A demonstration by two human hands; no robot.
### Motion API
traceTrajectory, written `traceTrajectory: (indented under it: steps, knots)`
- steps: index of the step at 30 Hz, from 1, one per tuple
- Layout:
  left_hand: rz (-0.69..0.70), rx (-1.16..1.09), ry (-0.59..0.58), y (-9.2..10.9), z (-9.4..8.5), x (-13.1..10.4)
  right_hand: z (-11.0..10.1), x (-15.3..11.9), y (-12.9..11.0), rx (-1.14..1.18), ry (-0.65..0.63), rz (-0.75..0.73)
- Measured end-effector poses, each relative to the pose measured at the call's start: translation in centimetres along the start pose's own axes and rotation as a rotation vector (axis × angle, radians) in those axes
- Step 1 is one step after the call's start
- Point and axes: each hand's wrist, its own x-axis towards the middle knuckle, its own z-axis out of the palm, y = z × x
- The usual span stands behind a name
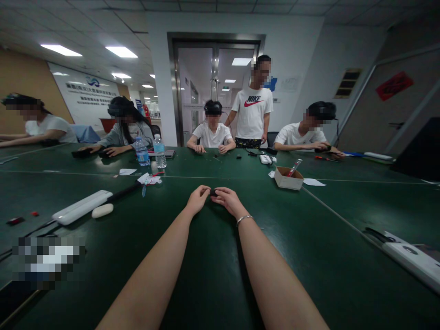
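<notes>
1. Although its long axis is hard to tell, the small black object (213, 192) lies directly between left hand (198, 199) and right hand (229, 200), neither clearly nearer.
2. Both hands are nearly closed, fingertips pinching the object from opposite sides.
3. Tabletop (213, 261) beneath; whether the object touches it cannot be told.

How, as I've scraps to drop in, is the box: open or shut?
Open: no lid covers the box, and a partly red item sticks out.

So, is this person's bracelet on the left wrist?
No, the bracelet circles the wrist of the right hand, whose fingertips are at the small black thing.
</notes>
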Motion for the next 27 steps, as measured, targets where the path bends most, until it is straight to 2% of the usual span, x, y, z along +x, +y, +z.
traceTrajectory:
  steps: [4, 8, 13, 21, 27]
  knots:
    - [-0.034, -0.1, -0.03, -0.12, -0.14, 0.14, -0.02, 0.1, 0.05, 0.008, 0.006, 0.003]
    - [-0.117, -0.048, -0.052, -0.42, 0.06, 0.16, 0.02, 0.11, 0.07, 0.005, -0.011, 0.002]
    - [-0.086, -0.059, -0.015, -0.31, 0.13, 0.12, 0.13, -0.08, -0.08, 0.002, -0.012, 0.003]
    - [-0.096, -0.106, -0.022, 0.41, 0.11, -0.08, 0.0, 0.02, -0.04, 0.011, -0.004, 0.006]
    - [-0.062, -0.08, -0.036, 0.0, 0.13, -0.06, 0.0, -0.04, -0.09, 0.01, -0.008, 0.005]
